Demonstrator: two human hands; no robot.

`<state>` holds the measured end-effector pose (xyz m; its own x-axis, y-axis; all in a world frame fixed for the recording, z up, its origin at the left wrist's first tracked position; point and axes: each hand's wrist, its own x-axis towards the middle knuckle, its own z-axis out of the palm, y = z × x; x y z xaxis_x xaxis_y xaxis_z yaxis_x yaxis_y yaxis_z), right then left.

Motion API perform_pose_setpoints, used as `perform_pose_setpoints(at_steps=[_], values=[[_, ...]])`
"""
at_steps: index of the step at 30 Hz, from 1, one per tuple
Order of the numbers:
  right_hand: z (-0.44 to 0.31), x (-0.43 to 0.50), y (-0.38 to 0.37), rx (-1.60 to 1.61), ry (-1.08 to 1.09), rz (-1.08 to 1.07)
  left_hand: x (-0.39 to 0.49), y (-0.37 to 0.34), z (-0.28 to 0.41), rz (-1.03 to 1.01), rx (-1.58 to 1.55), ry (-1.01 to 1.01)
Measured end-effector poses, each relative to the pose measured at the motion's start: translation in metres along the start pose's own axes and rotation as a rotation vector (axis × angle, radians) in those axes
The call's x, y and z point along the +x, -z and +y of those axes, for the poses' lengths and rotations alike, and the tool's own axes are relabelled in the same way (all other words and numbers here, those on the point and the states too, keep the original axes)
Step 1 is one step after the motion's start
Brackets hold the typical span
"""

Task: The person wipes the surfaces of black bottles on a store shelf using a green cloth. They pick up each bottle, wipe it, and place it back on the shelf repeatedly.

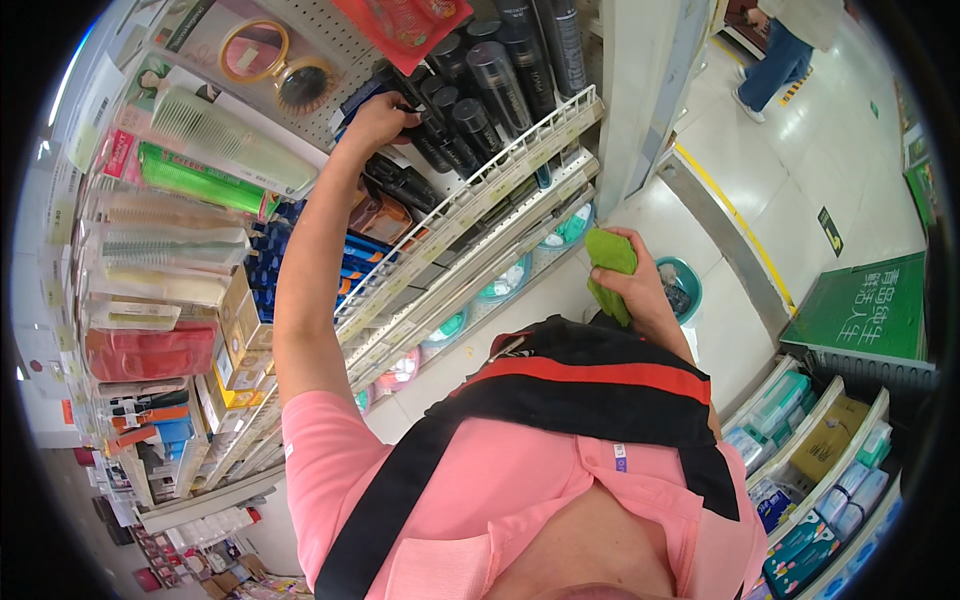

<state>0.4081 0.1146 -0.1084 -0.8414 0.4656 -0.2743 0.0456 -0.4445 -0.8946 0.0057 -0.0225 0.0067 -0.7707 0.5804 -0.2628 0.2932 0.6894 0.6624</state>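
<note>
My left hand (384, 122) reaches onto the upper wire-edged shelf (480, 196), its fingers curled about a black bottle (426, 147) that is partly hidden by the hand. Several more black bottles with dark caps (480, 124) stand close beside it on the right. Other black items (401, 182) lie nearer the shelf's front rail. Lower right of the shelf, my right hand (637, 274) grips a folded green cloth (611, 259), held in front of my body and apart from the goods.
Packaged combs (232, 139) and a boxed mirror-and-brush set (277, 67) hang left of my arm. Basins (504, 279) sit along the lowest shelf; a teal bucket (684, 289) stands on the floor. A person (784, 56) is in the aisle. A green box (862, 307) tops the right display.
</note>
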Motion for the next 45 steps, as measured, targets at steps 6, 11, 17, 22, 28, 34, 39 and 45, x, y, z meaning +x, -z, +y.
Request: perform_pose_setpoints(at_steps=[6,11,17,22,28,34,39,45], values=[[-0.002,-0.004,-0.002,0.003,-0.024,-0.015,-0.005,-0.007,0.005,0.005,-0.089,0.018],[0.004,-0.002,-0.002,-0.037,-0.023,-0.001,-0.011,-0.005,0.009,0.069,0.115,-0.035],[0.014,-0.007,0.006,-0.310,-0.020,0.103,-0.069,-0.002,0.009,0.256,0.668,-0.266],[0.019,0.003,0.002,-0.213,0.048,-0.037,-0.114,-0.008,0.014,0.165,0.894,-0.396],[0.030,0.004,-0.001,-0.107,0.115,-0.109,-0.096,-0.013,-0.011,0.284,1.243,-0.639],[0.039,0.002,-0.001,-0.087,0.095,-0.035,-0.102,-0.008,-0.012,0.341,1.232,-0.691],[0.033,-0.004,0.001,-0.257,0.118,0.024,-0.107,-0.004,-0.003,0.317,1.184,-0.565],[0.019,-0.016,-0.008,-0.081,0.016,-0.009,-0.109,-0.002,-0.012,0.332,0.917,-0.699]])
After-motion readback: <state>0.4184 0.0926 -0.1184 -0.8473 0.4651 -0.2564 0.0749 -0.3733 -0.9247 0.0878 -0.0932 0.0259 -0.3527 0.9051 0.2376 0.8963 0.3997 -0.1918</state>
